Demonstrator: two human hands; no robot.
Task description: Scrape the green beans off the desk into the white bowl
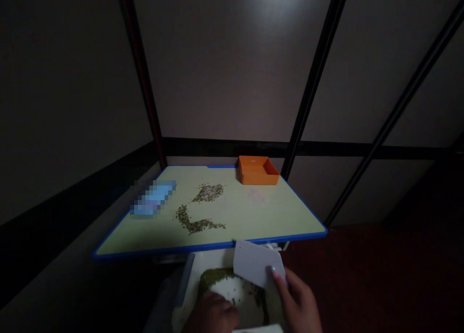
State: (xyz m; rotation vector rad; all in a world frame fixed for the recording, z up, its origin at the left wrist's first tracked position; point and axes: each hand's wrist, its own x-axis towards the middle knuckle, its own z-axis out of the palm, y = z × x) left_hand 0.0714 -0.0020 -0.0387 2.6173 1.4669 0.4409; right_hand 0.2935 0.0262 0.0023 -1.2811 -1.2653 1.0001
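At left on the tabletop (261, 219), loose grains (210, 193) in two patches; nearer, over the bin (213, 259), left hand (215, 313), fingers curled, contents impossible to tell; rightmost, scraper (255, 263) above the bin, pinched in right hand (299, 299), best kept low and inside the rim to limit scatter.

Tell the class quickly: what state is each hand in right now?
Left hand: over the white container; too dim to tell whether open, closed or holding anything.
Right hand: closed, holding the flat white scraper.
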